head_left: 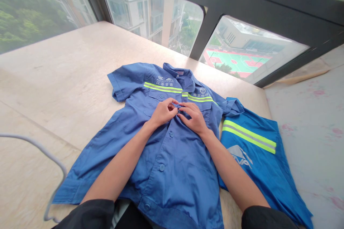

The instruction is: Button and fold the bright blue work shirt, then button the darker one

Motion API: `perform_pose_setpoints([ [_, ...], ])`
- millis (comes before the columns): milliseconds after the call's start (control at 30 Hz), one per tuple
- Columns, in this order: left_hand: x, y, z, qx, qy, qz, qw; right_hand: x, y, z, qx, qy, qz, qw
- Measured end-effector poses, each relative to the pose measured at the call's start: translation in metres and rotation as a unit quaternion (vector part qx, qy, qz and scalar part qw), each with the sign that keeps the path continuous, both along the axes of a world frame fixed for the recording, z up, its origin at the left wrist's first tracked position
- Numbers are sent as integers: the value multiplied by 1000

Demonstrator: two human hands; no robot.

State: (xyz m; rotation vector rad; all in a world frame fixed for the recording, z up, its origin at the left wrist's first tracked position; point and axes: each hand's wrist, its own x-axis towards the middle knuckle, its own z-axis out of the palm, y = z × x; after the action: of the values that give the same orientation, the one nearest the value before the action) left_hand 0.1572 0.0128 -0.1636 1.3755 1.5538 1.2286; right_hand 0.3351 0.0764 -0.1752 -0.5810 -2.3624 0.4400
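Note:
A short-sleeved blue work shirt [185, 179] lies spread out face up, its collar toward the window and yellow-green reflective strips across the chest. At mid-chest on the front placket, my left hand [163, 111] pinches the cloth between thumb and fingers. Facing it, my right hand [194, 117] is closed on the same spot, fingertips almost touching the left ones. A dark button [178, 111] partly shows between the fingertips; whether it is through its hole I cannot tell. Below the hands, an upper button [171, 134] and a lower button [161, 167] show on the placket.
A brighter blue folded garment [252, 168] with a reflective strip lies at the right, partly under the shirt's sleeve. A white cable [40, 146] curves over the pale stone sill [53, 78] at left. Dark window frames [215, 3] stand behind, with a patterned wall [311, 128] at right.

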Motion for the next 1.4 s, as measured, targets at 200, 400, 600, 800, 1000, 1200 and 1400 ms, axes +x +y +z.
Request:
perform_pose_setpoints([
  [200,-2,0,0,-10,4,-9,1000,-2,-2,0,24,11,-7,1000],
  [400,-3,-2,4,28,141,-24,989,-4,-4,2,18,6,-23,1000],
  [600,-4,-2,0,76,202,-50,975,-5,-5,3,-3,-21,-38,999],
  [800,-1,-1,-4,64,279,-56,957,-2,-3,1,2,-23,-69,997],
  [1000,3,-2,-2,28,340,-37,939,1,2,-8,7,-52,-166,985],
  [1200,6,-2,-8,33,370,-50,927,2,8,-20,-20,-63,-191,979],
  [1400,4,0,-12,43,358,-77,930,2,12,-22,-38,-67,-168,983],
])
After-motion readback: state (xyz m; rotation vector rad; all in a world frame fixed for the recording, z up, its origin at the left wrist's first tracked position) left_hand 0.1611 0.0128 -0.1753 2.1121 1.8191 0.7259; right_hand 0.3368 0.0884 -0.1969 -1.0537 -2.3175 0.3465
